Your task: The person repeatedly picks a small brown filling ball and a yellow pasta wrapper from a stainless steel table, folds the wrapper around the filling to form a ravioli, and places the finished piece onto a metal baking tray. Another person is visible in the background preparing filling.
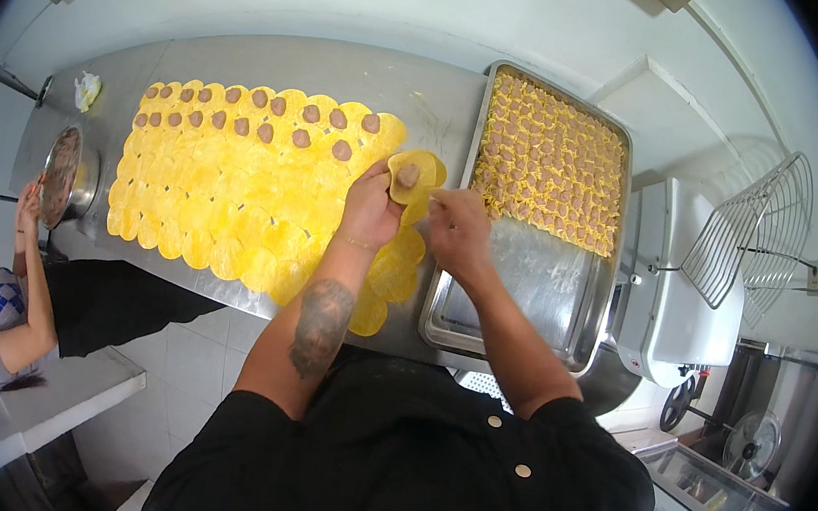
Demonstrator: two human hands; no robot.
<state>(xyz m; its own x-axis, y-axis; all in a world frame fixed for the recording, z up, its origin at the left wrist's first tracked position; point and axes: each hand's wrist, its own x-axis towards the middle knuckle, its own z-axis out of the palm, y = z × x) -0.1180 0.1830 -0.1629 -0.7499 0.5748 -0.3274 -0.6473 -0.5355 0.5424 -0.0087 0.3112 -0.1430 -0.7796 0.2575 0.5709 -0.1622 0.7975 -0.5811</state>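
Observation:
My left hand [372, 208] is closed round a round yellow dough wrapper [397, 195] with a lump of meat filling [408, 176] in its middle. Close by on the right, my right hand [459, 229] has its fingers curled together near the wrapper's edge; what they hold, if anything, is hidden. Under and left of my hands, overlapping yellow wrappers [239, 175] cover much of the steel table, with meat lumps on the two far rows. A large metal tray [534, 287] stands to my right, its far part filled with rows of yellow dumplings [551, 161] topped with meat.
At the far left a co-worker's hand [30, 204] is at a metal bowl [84, 180] of meat filling. A crumpled white and yellow thing [87, 90] lies on the steel table [329, 66] near its left end. White equipment [668, 280] and a wire rack [751, 234] stand right of the tray.

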